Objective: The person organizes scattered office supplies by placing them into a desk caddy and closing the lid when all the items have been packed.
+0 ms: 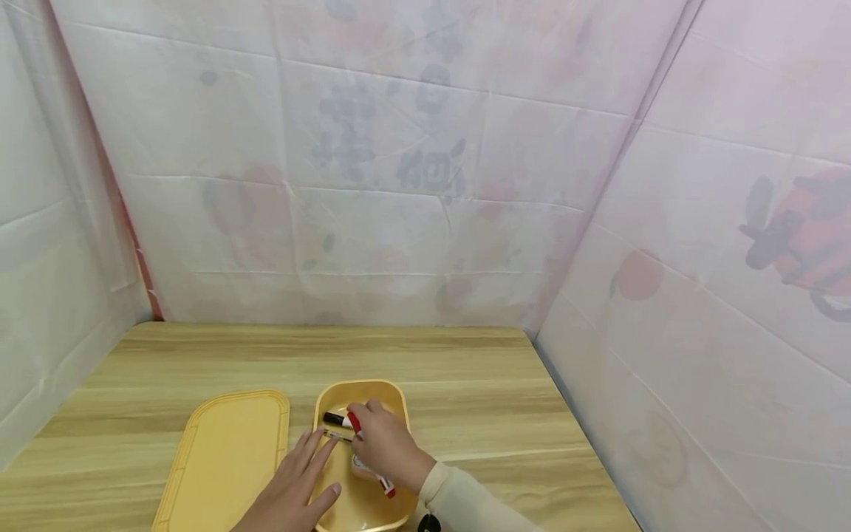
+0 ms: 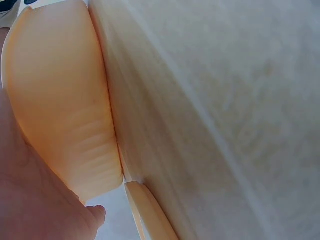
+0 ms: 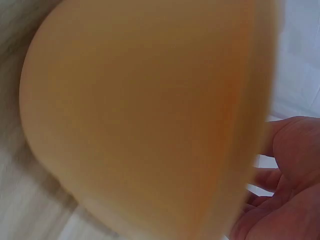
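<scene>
A yellow plastic box [image 1: 360, 386] stands open on the table. Inside lie a black-capped marker [image 1: 335, 420], a slim clear pen [image 1: 337, 436] and a small pale object [image 1: 363, 467], partly covered. My right hand [image 1: 392, 447] reaches into the box with curled fingers and grips a red marker [image 1: 354, 422]. A red and white marker end [image 1: 387, 487] shows below that hand; whether it belongs to the same marker I cannot tell. Over the left rim, my left hand [image 1: 295, 476] lies with fingers extended, fingertips near the pen. Both wrist views show mainly the box's outer wall [image 2: 60, 100].
A flat yellow lid [image 1: 226, 458] lies on the wood-grain table [image 1: 479, 414], left of the box. A round black object [image 1: 429, 523] is at the bottom edge, by the right sleeve. Printed white sheets [image 1: 372, 222] hang at the back and both sides.
</scene>
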A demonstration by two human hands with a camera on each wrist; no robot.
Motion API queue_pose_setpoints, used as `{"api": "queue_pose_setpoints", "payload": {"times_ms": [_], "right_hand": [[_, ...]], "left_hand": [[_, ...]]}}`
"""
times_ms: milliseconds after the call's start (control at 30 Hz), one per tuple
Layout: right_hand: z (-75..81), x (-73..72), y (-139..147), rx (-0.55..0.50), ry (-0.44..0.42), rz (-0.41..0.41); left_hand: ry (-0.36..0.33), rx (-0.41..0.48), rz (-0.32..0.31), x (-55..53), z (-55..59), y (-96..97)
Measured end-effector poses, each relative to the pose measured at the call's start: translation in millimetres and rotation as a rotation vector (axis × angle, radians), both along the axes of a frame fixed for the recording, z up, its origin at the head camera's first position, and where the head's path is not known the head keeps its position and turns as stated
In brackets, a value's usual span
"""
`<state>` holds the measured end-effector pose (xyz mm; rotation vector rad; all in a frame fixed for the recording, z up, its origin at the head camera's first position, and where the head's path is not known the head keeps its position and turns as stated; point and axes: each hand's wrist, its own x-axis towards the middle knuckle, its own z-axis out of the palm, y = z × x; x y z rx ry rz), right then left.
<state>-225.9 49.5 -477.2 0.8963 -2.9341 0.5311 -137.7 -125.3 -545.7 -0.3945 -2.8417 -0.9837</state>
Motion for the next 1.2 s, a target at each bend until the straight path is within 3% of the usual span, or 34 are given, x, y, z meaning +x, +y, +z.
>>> {"api": "queue_pose_setpoints", "payload": {"times_ms": [233,367,500,633,800,1033,1200], "right_hand": [[-4.7,5.5,-8,0.025,-0.023,0.029],[-8.4,7.0,-9,0.028,0.002,0.064],[-10.2,7.5,-12,0.028,0.081,0.108],[-12.1,7.7,-14,0.041,0.140,0.132],[-17.3,7.2,-17,0.071,0.138,0.137],[-21.8,9.2,-19,0.136,0.144,0.120],[-21.7,10.1,-19,0.143,0.182,0.114]], "left_hand": [[-0.046,0.022,-0.012,1.0,4.5,1.0],[0.014,-0.015,-0.015,1.8,3.6,2.2],[0.075,-0.054,0.001,1.3,0.8,2.9],[0.069,-0.057,0.006,0.5,0.6,2.6],[0.046,-0.068,0.002,-0.6,1.1,1.9],[-0.046,-0.018,-0.009,-0.9,3.9,1.2],[-0.020,-0.025,-0.002,-0.7,2.9,0.2]]}}
